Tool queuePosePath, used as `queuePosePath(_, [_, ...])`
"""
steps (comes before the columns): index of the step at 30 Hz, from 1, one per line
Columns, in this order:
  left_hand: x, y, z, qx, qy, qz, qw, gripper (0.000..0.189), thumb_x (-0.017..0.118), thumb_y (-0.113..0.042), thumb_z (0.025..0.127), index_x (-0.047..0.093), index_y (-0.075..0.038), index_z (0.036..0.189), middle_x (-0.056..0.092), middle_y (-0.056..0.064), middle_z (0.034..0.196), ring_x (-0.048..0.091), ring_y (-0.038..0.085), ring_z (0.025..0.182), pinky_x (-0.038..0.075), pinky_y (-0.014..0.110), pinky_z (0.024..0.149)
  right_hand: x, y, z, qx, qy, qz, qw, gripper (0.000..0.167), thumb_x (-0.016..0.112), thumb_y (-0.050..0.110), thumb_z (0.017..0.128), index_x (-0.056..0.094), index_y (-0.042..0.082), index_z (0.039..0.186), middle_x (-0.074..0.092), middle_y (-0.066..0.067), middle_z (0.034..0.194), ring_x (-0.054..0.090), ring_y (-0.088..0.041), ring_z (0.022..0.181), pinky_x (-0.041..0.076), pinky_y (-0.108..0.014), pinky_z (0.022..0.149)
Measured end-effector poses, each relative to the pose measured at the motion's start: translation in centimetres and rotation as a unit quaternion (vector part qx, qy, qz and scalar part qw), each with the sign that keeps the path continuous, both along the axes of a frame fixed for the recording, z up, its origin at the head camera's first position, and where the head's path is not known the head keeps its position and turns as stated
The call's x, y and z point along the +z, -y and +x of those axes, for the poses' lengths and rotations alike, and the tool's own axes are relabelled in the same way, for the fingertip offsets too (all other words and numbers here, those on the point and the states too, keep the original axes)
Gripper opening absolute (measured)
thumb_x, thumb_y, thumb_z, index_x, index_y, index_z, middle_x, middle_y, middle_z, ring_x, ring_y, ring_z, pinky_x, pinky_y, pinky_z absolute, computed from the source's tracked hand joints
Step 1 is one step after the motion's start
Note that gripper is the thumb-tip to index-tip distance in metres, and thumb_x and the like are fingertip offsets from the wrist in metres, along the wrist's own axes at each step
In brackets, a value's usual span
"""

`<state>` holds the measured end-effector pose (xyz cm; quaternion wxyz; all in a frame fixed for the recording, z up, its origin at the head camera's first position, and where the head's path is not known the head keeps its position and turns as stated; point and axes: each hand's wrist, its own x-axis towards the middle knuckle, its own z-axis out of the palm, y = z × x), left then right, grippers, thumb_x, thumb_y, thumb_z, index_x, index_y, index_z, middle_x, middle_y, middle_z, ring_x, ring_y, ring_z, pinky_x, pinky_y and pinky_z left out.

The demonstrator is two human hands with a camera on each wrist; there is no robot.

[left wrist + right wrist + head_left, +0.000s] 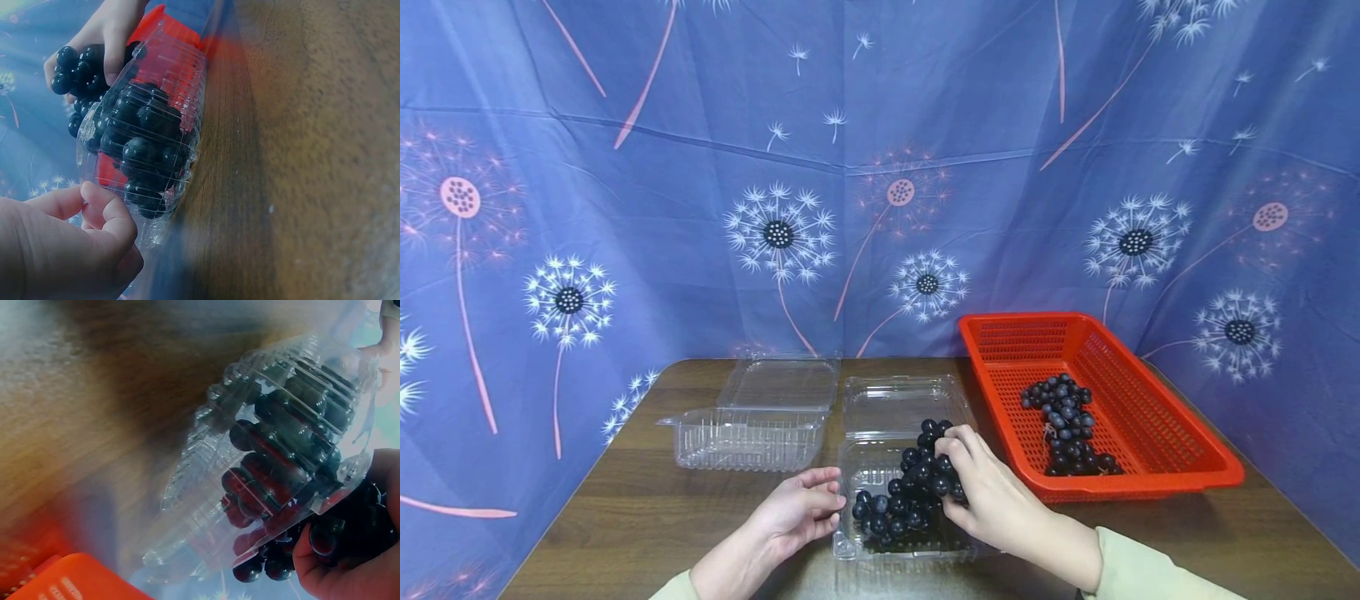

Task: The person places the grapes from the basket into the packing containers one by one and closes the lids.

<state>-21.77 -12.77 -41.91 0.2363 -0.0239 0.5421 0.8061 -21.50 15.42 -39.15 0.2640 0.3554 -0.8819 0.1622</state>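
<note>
My right hand (988, 492) grips a bunch of dark grapes (898, 508) from above, fingers curled round its upper right part. The lower grapes lie inside an open clear plastic container (844, 546), and the upper ones rise above its rim. Through the container's ribbed wall (206, 462) the grapes show in the right wrist view. At the container's left edge, my left hand (797, 512) has its thumb and bent fingers pinching the rim. The left wrist view shows this hand (69, 250) close beside the clear wall, though the exact contact is partly hidden.
A second clear container (748, 442) with its lid raised stands at the left. To the right is a red plastic basket (1157, 417), holding more dark grapes (1063, 421). A blue dandelion-print cloth (865, 225) hangs behind the wooden table (625, 500).
</note>
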Motion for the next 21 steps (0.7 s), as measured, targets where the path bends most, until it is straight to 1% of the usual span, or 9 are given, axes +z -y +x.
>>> queuePosePath(5, [-0.1, 0.0, 0.0, -0.001, 0.001, 0.002, 1.0, 0.04, 0.059, 0.009, 0.078, 0.046, -0.001, 0.115, 0.05, 0.0, 0.09, 0.051, 0.009, 0.072, 0.047, 0.021, 0.068, -0.2, -0.3, 0.4, 0.006, -0.012, 0.014, 0.9998, 0.057, 0.076, 0.015, 0.061, 0.049, 0.009, 0.111, 0.046, -0.01, 0.115, 0.056, -0.018, 0.095, 0.052, -0.029, 0.068])
queuePosePath(9, [-0.1, 0.1, 0.0, -0.002, 0.001, 0.003, 1.0, 0.038, 0.059, 0.009, 0.079, 0.048, -0.002, 0.113, 0.05, 0.0, 0.089, 0.051, 0.01, 0.072, 0.047, 0.021, 0.068, -0.4, -0.7, 0.8, 0.014, -0.013, 0.026, 0.9995, 0.057, 0.075, 0.017, 0.063, 0.048, 0.01, 0.112, 0.046, -0.011, 0.118, 0.055, -0.017, 0.095, 0.051, -0.028, 0.067])
queuePosePath(11, [-0.1, 0.1, 0.0, -0.001, 0.003, 0.003, 1.0, 0.038, 0.059, 0.009, 0.079, 0.048, -0.002, 0.113, 0.05, 0.0, 0.089, 0.051, 0.01, 0.071, 0.047, 0.021, 0.068, -0.5, -0.9, 0.9, 0.017, -0.01, 0.033, 0.9993, 0.057, 0.075, 0.019, 0.063, 0.048, 0.012, 0.113, 0.046, -0.01, 0.119, 0.054, -0.016, 0.097, 0.05, -0.027, 0.066])
queuePosePath(14, [-0.1, 0.1, -0.1, -0.001, 0.004, 0.003, 1.0, 0.039, 0.059, 0.009, 0.079, 0.047, -0.002, 0.114, 0.05, 0.001, 0.09, 0.051, 0.01, 0.072, 0.047, 0.021, 0.068, -0.4, -1.4, 1.2, 0.026, 0.001, 0.051, 0.9984, 0.056, 0.075, 0.024, 0.065, 0.05, 0.017, 0.114, 0.045, -0.007, 0.122, 0.051, -0.013, 0.1, 0.05, -0.027, 0.068])
queuePosePath(18, [-0.1, 0.1, -0.1, -0.001, 0.003, 0.003, 1.0, 0.038, 0.059, 0.009, 0.079, 0.047, -0.002, 0.114, 0.05, 0.0, 0.09, 0.052, 0.01, 0.073, 0.047, 0.021, 0.069, -0.2, -1.8, 1.4, 0.037, 0.016, 0.081, 0.9959, 0.05, 0.075, 0.039, 0.073, 0.053, 0.025, 0.115, 0.045, 0.0, 0.123, 0.047, -0.009, 0.101, 0.05, -0.03, 0.073])
queuePosePath(21, [-0.1, 0.1, -0.1, -0.001, 0.002, 0.004, 1.0, 0.036, 0.058, 0.01, 0.079, 0.049, -0.003, 0.112, 0.05, 0.0, 0.089, 0.052, 0.01, 0.073, 0.047, 0.021, 0.069, 0.2, -1.9, 1.4, 0.04, 0.029, 0.095, 0.9943, 0.042, 0.068, 0.047, 0.081, 0.054, 0.029, 0.116, 0.045, 0.004, 0.123, 0.045, -0.007, 0.101, 0.049, -0.031, 0.075])
